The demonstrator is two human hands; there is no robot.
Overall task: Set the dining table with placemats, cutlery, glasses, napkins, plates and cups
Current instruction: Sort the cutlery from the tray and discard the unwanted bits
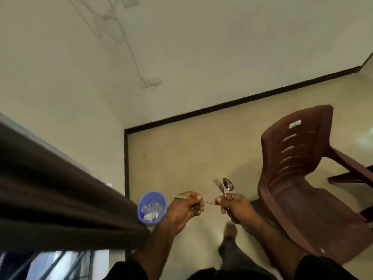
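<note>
We have cutlery in both hands, held out front at about waist height over the floor, no table in view.

Right hand (234, 209): fingers curled round the handles of a fork (219, 186) and a spoon (228, 186). Both stand roughly upright in the view, heads up and away from us, long axes close to parallel, fork just left of the spoon and touching or nearly touching at the necks. Fork tines point up and slightly left. Spoon bowl faces us, shiny, with a dark reflection in it. Both are plain polished metal.

Left hand (186, 207): closed in a pinch on a thin flat metal piece (181, 197), probably a knife. Long axis roughly horizontal, one end sticking out left of the fist, the thin other end running right to the right hand's thumb. It's seen edge-on, so we can't confirm what it is.

Surroundings: beige tiled floor (181, 154) with a dark skirting line along a cream wall (181, 47) that carries faint pencil scribbles. Maroon plastic chair (298, 178) to the right, near the right hand. Small blue bin (151, 206) with crumpled clear wrappers inside, just left of the left hand. Dark curtain (60, 199) fills lower left, window edge below it. Our leg and foot show below the hands.
</note>
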